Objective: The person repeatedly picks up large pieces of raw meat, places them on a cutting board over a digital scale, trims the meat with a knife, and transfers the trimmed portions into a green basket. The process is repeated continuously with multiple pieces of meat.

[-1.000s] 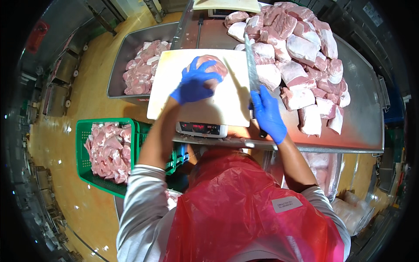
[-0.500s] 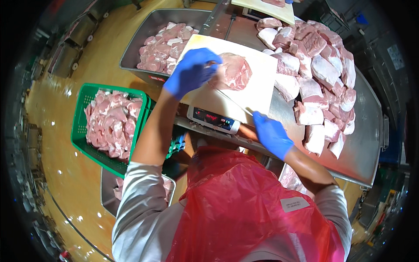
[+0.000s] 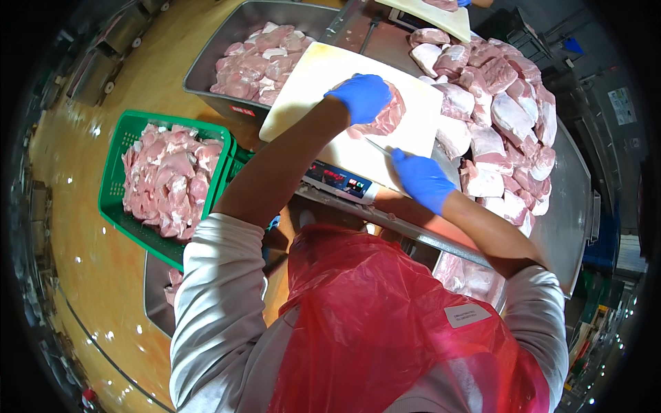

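Note:
A slice of raw pale-pink meat (image 3: 391,118) lies on the white cutting board (image 3: 313,72). My blue-gloved left hand (image 3: 363,98) covers its left part and grips it, with the fingertips partly hidden. In my blue-gloved right hand (image 3: 423,180) is a knife, closed in by the fingers. The narrow knife blade (image 3: 379,147) points up and left, its tip at the meat's lower edge. Under the board's front edge sits a digital scale (image 3: 337,180) with a lit display.
Large meat chunks (image 3: 509,113) are heaped on the metal table (image 3: 568,186) to the right. At left stand a grey metal tub (image 3: 206,69) and a green basket (image 3: 113,186), both holding cut meat. Another person's gloved hand shows beside a second board (image 3: 441,20) at the top.
My left hand has moved right and down onto the meat, covering more of it. My right hand and the knife have shifted slightly left and up. The view has shifted a little.

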`<state>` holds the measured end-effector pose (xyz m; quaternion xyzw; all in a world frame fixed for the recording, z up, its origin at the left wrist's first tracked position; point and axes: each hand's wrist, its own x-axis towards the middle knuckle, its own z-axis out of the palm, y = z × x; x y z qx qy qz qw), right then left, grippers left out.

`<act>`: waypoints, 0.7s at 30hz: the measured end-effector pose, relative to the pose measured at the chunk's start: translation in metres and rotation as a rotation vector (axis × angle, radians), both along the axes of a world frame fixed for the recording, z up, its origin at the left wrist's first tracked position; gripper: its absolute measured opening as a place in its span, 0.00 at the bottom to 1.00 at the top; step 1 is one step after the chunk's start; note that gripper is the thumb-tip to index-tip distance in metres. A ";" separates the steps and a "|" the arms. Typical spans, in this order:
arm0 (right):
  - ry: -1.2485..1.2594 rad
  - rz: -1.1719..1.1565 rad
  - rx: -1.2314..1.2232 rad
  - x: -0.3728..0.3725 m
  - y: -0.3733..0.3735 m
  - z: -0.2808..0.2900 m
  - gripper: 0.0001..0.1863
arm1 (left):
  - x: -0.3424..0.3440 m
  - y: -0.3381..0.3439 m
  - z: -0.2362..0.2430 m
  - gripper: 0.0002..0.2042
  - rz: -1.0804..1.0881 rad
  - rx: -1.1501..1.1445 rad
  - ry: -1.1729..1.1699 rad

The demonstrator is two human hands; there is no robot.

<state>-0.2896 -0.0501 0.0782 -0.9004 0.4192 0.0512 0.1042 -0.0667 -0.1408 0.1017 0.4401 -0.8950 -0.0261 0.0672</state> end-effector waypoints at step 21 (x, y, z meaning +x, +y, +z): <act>-0.504 -0.268 0.061 -0.061 0.039 0.020 0.09 | 0.061 0.157 -0.078 0.09 0.824 -0.194 0.720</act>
